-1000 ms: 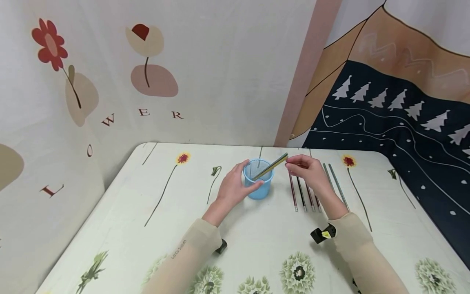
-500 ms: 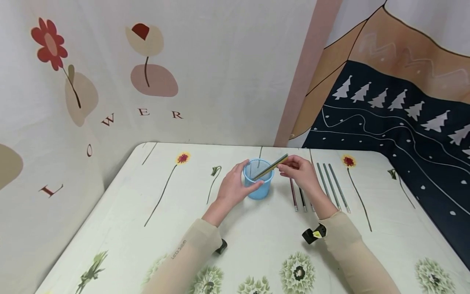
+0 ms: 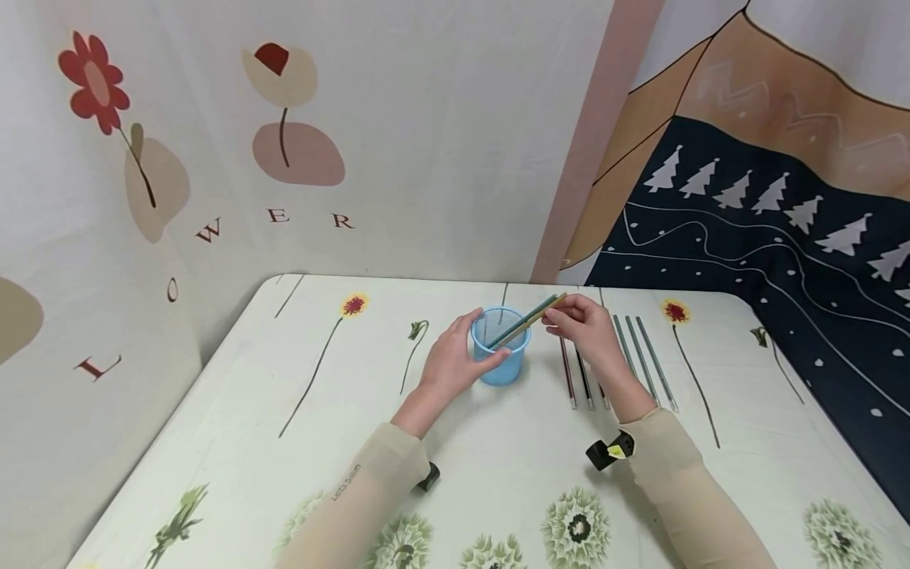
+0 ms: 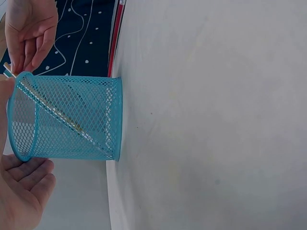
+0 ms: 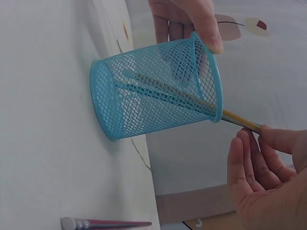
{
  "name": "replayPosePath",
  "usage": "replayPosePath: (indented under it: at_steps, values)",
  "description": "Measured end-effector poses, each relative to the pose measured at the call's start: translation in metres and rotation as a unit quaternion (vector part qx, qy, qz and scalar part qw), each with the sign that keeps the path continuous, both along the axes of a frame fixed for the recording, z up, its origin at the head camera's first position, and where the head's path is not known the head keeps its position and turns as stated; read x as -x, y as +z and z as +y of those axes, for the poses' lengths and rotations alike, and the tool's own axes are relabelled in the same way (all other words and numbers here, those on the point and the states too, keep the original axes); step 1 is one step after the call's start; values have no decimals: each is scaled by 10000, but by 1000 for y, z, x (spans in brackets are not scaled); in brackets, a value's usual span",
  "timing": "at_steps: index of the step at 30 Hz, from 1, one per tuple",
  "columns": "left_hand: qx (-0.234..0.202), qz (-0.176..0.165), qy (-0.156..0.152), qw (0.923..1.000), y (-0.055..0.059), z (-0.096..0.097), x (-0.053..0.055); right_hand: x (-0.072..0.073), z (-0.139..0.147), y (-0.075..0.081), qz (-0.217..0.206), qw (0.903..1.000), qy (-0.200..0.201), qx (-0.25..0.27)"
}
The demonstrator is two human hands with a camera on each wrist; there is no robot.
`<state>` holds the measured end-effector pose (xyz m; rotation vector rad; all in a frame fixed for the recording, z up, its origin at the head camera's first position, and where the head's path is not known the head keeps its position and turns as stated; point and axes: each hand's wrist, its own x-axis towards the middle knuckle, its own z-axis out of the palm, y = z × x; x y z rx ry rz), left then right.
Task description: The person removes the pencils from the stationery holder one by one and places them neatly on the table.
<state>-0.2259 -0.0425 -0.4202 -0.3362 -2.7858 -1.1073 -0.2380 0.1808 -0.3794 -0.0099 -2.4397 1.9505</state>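
Observation:
A light blue mesh pencil cup (image 3: 500,367) stands upright on the table. My left hand (image 3: 451,359) holds it at the rim, thumb in front and fingers round the far side, as the right wrist view also shows. Inside lean a yellow pencil (image 5: 237,117) and a green pencil (image 3: 543,305), both slanting out over the right side of the rim. Thumb and fingertips of my right hand (image 3: 586,328) pinch the yellow pencil near its upper end; whether they also touch the green one I cannot tell.
Beneath and beside my right hand lie dark red pencils (image 3: 567,371) and a black pencil (image 3: 585,379), partly hidden. Several green pencils (image 3: 654,356) lie in a row to their right. A flower-printed cloth (image 3: 498,450) covers the table, with printed curtains behind.
My right hand has moved left onto the pencils in the cup, and the yellow pencil's end now sticks out past the green one. My left hand and the cup stay put.

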Motion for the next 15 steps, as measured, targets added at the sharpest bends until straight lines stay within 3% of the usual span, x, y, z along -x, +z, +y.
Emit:
replayPosePath:
  at_steps: [15]
  values:
    - [80, 74, 0, 9999, 0, 0, -1, -2, 15, 12, 256, 9975, -187, 629]
